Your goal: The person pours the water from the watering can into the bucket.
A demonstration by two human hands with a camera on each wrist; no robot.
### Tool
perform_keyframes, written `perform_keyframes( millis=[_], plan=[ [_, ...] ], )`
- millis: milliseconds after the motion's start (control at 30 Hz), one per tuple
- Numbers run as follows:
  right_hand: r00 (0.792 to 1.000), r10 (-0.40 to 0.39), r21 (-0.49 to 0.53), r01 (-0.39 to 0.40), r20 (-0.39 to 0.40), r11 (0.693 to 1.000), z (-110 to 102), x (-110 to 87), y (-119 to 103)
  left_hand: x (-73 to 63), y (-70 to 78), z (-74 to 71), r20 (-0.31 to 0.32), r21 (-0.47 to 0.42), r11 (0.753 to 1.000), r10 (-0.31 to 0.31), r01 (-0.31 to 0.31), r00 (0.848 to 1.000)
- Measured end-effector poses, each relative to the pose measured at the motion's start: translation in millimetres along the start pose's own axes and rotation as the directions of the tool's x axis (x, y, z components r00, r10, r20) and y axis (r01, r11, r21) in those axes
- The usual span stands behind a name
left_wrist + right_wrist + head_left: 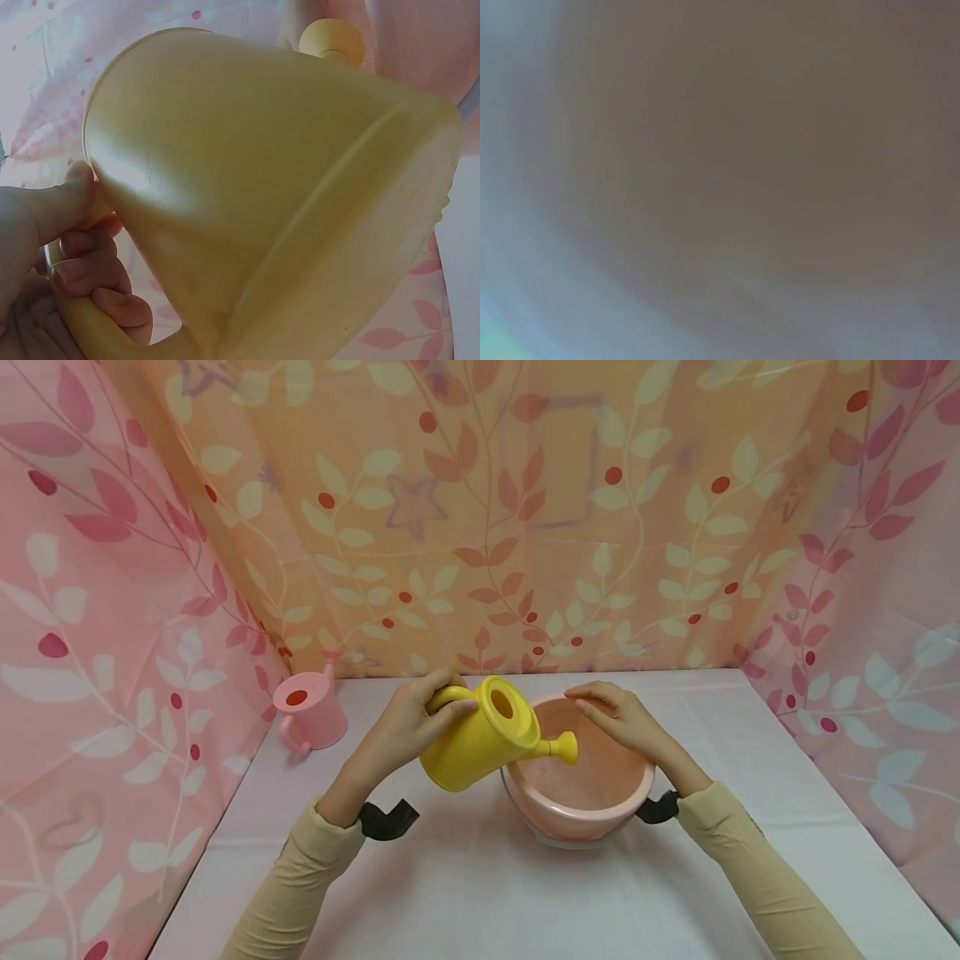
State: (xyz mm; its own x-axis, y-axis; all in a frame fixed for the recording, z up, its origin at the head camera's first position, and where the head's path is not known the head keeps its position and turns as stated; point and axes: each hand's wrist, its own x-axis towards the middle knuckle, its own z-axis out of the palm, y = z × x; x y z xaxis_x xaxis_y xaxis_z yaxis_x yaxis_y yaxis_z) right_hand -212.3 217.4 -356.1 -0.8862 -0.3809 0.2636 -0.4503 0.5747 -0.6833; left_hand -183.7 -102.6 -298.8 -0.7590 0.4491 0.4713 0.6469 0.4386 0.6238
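My left hand (pixel 420 710) grips the handle of a yellow watering can (pixel 468 747), the thumb lying near its top edge. The can is tilted to the right, its spout head over the inside of a pink bowl (pixel 573 814). In the left wrist view, curled fingers (pixel 94 274) wrap the handle, and the can's body (pixel 225 150) fills most of the picture. Across the bowl's far right rim rests my right hand (pixel 618 718), fingers fairly straight. The right wrist view is too blurred to show the hand. No water stream can be made out.
A pink watering can (pixel 311 710) stands upright at the back left of the white table (pixel 450 893). Patterned cloth (pixel 487 527) hangs behind the table and along both sides. Black wrist bands (pixel 388 820) show at both cuffs.
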Motion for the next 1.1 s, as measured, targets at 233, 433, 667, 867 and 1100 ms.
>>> perform_keyframes(
  millis=[233, 433, 667, 867, 1100],
  plan=[
    [1.0, -0.003, -0.006, 0.003, 0.002, 1.0, 0, 0.7, 0, -0.3, 0.6, -0.6, -0.005, 0.013, 1.0, -0.005, 0.005, 1.0],
    [1.0, -0.025, 0.0, 0.025, -0.004, 1.0, -1, 0.4, -1, 0.7, 1.9, -0.8, 0.001, 0.016, 1.0, -0.006, 0.006, 1.0],
    [1.0, -0.025, 0.003, 0.025, -0.011, 1.0, -2, 0.8, -2, 1.5, 2.6, -1.7, 0.008, 0.018, 1.0, -0.004, 0.004, 1.0],
    [1.0, -0.017, -0.004, 0.017, -0.011, 1.0, -1, 1.2, -3, 1.8, 2.8, -2.1, 0.014, 0.015, 1.0, -0.002, 0.001, 1.0],
    [1.0, -0.015, 0.005, 0.015, -0.015, 1.0, 5, 5.6, 19, 1.3, 2.5, -2.3, 0.015, 0.015, 1.0, -0.005, 0.005, 1.0]
  ],
)
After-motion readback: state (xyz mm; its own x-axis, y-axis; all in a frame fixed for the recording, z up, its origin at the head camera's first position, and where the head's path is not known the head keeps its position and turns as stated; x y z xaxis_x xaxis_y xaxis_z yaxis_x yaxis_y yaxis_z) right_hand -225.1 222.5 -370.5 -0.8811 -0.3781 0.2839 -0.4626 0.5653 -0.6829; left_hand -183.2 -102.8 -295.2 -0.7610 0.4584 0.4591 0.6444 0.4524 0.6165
